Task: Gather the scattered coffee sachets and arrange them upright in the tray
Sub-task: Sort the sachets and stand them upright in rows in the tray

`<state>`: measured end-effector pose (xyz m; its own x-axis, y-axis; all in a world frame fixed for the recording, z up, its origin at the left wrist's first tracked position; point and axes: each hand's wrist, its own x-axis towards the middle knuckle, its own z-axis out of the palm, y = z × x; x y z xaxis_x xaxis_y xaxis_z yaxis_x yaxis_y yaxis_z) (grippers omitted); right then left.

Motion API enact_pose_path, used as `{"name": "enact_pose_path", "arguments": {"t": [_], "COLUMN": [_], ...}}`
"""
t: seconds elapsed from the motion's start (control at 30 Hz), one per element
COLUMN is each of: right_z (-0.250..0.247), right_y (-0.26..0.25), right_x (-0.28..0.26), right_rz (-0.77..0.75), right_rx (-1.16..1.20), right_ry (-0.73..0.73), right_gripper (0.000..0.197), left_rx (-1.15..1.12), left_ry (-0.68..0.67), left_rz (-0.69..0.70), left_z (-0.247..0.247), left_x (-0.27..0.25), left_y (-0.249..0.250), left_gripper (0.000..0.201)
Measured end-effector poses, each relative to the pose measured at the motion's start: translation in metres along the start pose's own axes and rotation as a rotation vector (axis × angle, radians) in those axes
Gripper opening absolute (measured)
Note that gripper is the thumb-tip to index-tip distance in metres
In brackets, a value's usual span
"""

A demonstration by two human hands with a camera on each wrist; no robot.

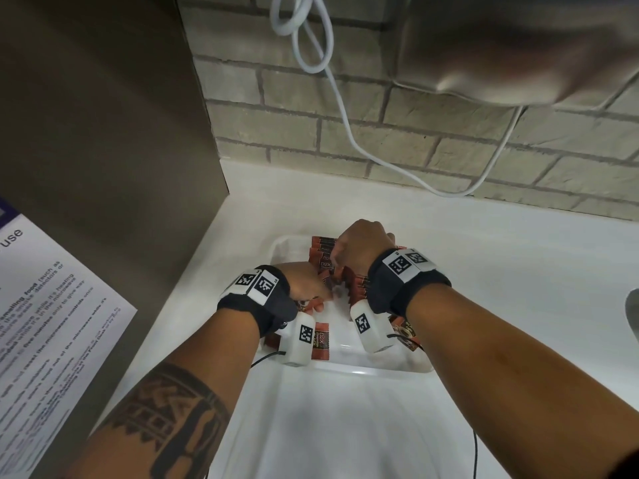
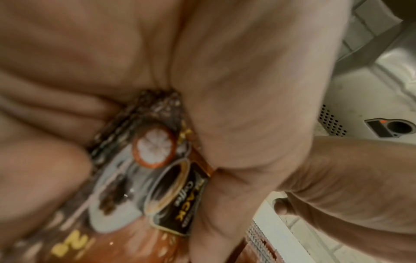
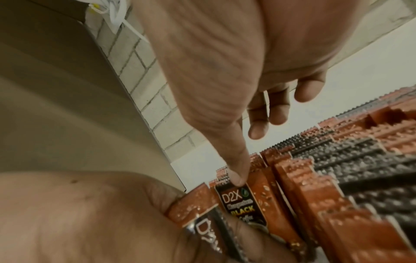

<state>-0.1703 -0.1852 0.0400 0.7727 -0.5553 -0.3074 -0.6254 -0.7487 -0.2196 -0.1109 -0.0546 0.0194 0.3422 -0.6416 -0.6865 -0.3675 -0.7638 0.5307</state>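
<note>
A white tray (image 1: 345,369) sits on the white counter. Orange-brown coffee sachets (image 1: 321,250) stand on edge in a row at its far side, the same row (image 3: 315,178) in the right wrist view. My left hand (image 1: 307,281) grips a sachet (image 2: 171,195) printed "BLACK Coffee" just left of the row, also seen as the held sachet (image 3: 198,218). My right hand (image 1: 359,247) hovers over the row. Its thumb tip touches the top of a standing D2X sachet (image 3: 243,204), the other fingers (image 3: 258,124) loose. Two more sachets (image 1: 320,344) lie flat near the tray's front.
A tall beige panel (image 1: 103,133) walls off the left, with a printed notice (image 1: 52,323) on it. A white cable (image 1: 332,98) hangs down the brick wall behind. A sink edge (image 1: 632,316) shows at far right. A metallic object (image 1: 518,46) hangs overhead.
</note>
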Motion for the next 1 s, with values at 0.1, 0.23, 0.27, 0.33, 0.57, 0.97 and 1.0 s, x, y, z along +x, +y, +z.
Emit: {"name": "enact_pose_path", "arguments": {"t": [0.1, 0.23, 0.27, 0.33, 0.57, 0.97, 1.0], "right_z": [-0.001, -0.001, 0.000, 0.000, -0.002, -0.016, -0.017], "right_y": [0.000, 0.001, 0.002, 0.003, 0.004, 0.005, 0.005], "right_x": [0.002, 0.002, 0.002, 0.001, -0.001, -0.015, -0.016], "right_rz": [-0.001, -0.026, -0.031, -0.038, -0.058, -0.070, -0.069], "right_rx": [0.013, -0.007, -0.011, -0.005, 0.013, 0.051, 0.052], "right_ry": [-0.001, -0.005, -0.005, 0.000, 0.032, 0.036, 0.038], "right_gripper": [0.020, 0.020, 0.019, 0.018, 0.014, 0.017, 0.017], "left_rx": [-0.029, -0.019, -0.035, -0.077, -0.093, -0.188, -0.195], "left_ry": [0.012, 0.020, 0.020, 0.024, 0.025, 0.001, 0.002], "left_rz": [0.013, 0.039, 0.039, 0.038, 0.037, 0.013, 0.014], "left_z": [0.000, -0.001, -0.001, -0.001, 0.000, 0.002, 0.002], "left_x": [0.003, 0.006, 0.006, 0.005, 0.000, -0.010, -0.011], "left_y": [-0.001, -0.004, -0.005, -0.005, -0.001, 0.003, 0.003], "left_gripper": [0.036, 0.042, 0.041, 0.038, 0.024, 0.017, 0.017]}}
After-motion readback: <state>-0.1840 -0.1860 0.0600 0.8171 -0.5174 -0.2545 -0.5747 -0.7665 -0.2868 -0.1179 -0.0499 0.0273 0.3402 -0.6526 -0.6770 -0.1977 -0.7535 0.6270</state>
